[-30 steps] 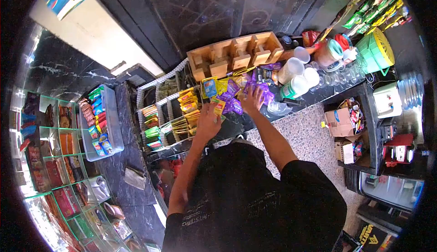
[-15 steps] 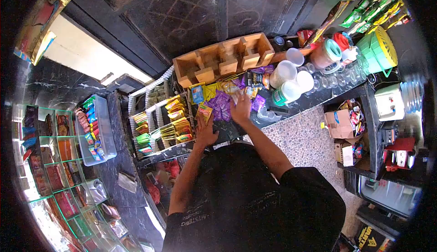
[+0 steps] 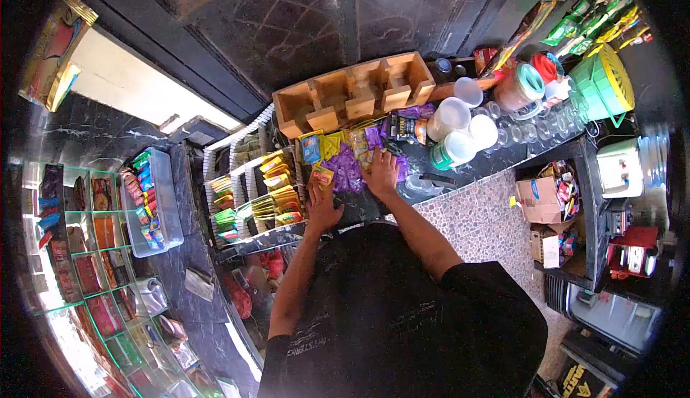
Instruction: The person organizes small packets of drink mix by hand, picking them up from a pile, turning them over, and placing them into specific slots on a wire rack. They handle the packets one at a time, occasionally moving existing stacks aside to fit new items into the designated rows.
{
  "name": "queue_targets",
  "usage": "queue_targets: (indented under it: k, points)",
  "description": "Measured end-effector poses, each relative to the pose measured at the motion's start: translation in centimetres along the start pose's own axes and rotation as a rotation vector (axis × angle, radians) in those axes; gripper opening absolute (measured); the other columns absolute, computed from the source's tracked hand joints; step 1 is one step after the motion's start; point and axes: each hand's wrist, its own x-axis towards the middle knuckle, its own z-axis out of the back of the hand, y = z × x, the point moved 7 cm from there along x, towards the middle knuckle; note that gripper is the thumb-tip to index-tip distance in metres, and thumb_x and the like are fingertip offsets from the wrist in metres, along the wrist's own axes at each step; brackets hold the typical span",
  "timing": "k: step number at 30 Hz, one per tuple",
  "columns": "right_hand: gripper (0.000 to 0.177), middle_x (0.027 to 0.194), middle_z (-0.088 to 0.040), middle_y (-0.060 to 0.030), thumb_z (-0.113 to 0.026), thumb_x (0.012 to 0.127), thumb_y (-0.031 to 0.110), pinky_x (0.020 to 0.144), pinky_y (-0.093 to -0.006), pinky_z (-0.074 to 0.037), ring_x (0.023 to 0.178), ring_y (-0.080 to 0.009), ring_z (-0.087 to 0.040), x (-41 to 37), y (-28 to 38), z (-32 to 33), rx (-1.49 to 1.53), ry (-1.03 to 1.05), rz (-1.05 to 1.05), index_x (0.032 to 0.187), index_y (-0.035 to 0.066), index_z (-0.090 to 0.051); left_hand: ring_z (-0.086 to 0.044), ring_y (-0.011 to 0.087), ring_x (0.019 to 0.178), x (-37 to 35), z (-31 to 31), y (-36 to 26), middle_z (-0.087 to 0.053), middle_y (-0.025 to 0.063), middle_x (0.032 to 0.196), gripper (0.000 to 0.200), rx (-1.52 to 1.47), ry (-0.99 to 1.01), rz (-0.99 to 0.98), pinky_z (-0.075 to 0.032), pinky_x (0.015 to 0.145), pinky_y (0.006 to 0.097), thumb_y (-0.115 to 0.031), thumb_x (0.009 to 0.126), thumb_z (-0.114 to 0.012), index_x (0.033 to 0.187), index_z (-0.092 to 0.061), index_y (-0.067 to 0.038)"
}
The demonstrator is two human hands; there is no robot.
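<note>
On the dark counter my left hand holds a yellow-and-red sachet beside the filled sachet rack. My right hand rests with its fingers apart on the right part of a pile of purple sachets; nothing shows in its grasp. Yellow sachets and a blue-and-yellow packet lie above the pile. Behind them stands an empty wooden compartment box. Black packets lie to the right of the pile.
A white rack of upright sachets stands at the left. Plastic tubs and glass jars line the counter's right side, near a green basket. Further left sits a clear bin of packets. A cardboard box is at the right.
My right hand has shifted slightly right and down, off the packets near the middle. The sachet at my left hand has moved slightly and sits closer to its fingers.
</note>
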Motion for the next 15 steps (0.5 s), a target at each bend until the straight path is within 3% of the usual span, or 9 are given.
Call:
queue_targets:
  k: [2,6,9,12,14,15]
  points:
    - [0.076,0.127,-0.052,-0.0239,-0.072,0.085,0.032,0.098,-0.0534,-0.044,0.118,-0.0426,-0.049,0.3,0.2,0.7,0.108,0.057,0.105,0.146,0.002,-0.038,-0.009,0.0518,0.148,-0.1,0.3,-0.5,-0.006,0.0268,0.162,0.091,0.022,0.031,0.057,-0.03,0.107,0.0693,-0.035,0.079,-0.076,0.155,-0.029,-0.021]
    - [0.074,0.119,-0.058,-0.0252,-0.073,0.083,0.025,0.093,-0.0513,-0.049,0.111,-0.0427,-0.056,1.2,0.1,0.3,0.13,-0.011,0.131,0.145,0.003,-0.038,-0.01,0.0521,0.148,0.0,0.2,-0.5,-0.008,0.0281,0.161,0.09,0.032,0.01,0.07,-0.029,0.108,0.0692,-0.035,0.079,-0.076,0.154,-0.029,-0.021]
    - [0.071,0.109,-0.064,-0.0257,-0.071,0.084,0.022,0.084,-0.0515,-0.054,0.098,-0.043,-0.064,2.0,-1.0,1.0,0.245,0.032,0.01,0.144,0.004,-0.038,-0.01,0.0517,0.148,-0.3,0.2,-0.3,-0.011,0.0302,0.16,0.086,0.004,0.035,0.099,-0.029,0.107,0.0692,-0.035,0.08,-0.075,0.153,-0.032,-0.02]
    - [0.061,0.102,-0.069,-0.0228,-0.067,0.087,0.019,0.074,-0.0489,-0.057,0.087,-0.04,-0.069,2.0,-2.0,2.1,0.371,0.003,-0.162,0.141,0.004,-0.041,-0.015,0.0516,0.147,0.2,1.0,-0.8,-0.016,0.0318,0.158,0.079,-0.03,-0.083,-0.03,-0.03,0.106,0.0684,-0.034,0.081,-0.074,0.15,-0.039,-0.017]
    - [0.048,0.099,-0.071,-0.0166,-0.066,0.091,0.019,0.069,-0.0426,-0.058,0.083,-0.0311,-0.071,1.8,-3.3,1.6,0.694,-0.221,-0.19,0.133,0.004,-0.05,-0.031,0.0485,0.141,0.1,2.7,-2.3,-0.03,0.0287,0.154,0.065,0.06,-0.168,-0.037,-0.036,0.105,0.0614,-0.03,0.086,-0.069,0.145,-0.046,-0.014]
    - [0.048,0.099,-0.071,-0.0166,-0.066,0.091,0.019,0.069,-0.0426,-0.058,0.083,-0.0311,-0.071,2.1,-4.3,-0.3,0.694,-0.218,-0.188,0.133,0.004,-0.05,-0.031,0.0485,0.141,0.2,3.6,-3.2,-0.03,0.0287,0.154,0.065,0.059,-0.17,-0.033,-0.036,0.105,0.0614,-0.03,0.086,-0.069,0.145,-0.046,-0.014]
